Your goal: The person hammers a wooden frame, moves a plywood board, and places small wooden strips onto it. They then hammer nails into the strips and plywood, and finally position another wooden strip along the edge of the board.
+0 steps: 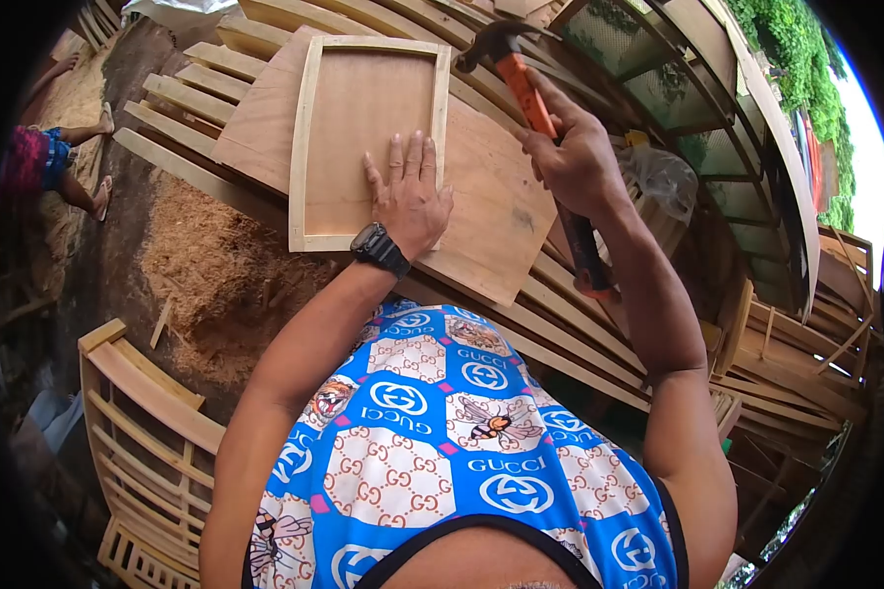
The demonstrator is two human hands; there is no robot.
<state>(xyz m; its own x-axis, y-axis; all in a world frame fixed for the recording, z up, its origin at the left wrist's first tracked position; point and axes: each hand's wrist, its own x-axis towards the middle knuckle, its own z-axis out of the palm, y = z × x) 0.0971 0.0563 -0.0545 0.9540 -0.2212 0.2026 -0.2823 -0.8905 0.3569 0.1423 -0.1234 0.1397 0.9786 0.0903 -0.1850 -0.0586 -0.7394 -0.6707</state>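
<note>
Your left hand [410, 196] lies flat, fingers slightly spread, on the panel [359, 108] inside the frame [303, 147], probably to stop it shifting. Your right hand [578, 157] is wrapped around the handle of the hammer [526, 93], well up toward the head, likely for control. The frame lies on the board [496, 211], which rests across the slats [185, 100], apparently for firm backing.

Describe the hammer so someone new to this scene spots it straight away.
Find the stack of pale wooden slats with a plywood sheet lying across it. By the sheet's right end in the picture, the right hand grips the hammer, head toward the picture's top. Its orange-and-black handle and dark claw head set it apart from the plain wood nearby.
</note>
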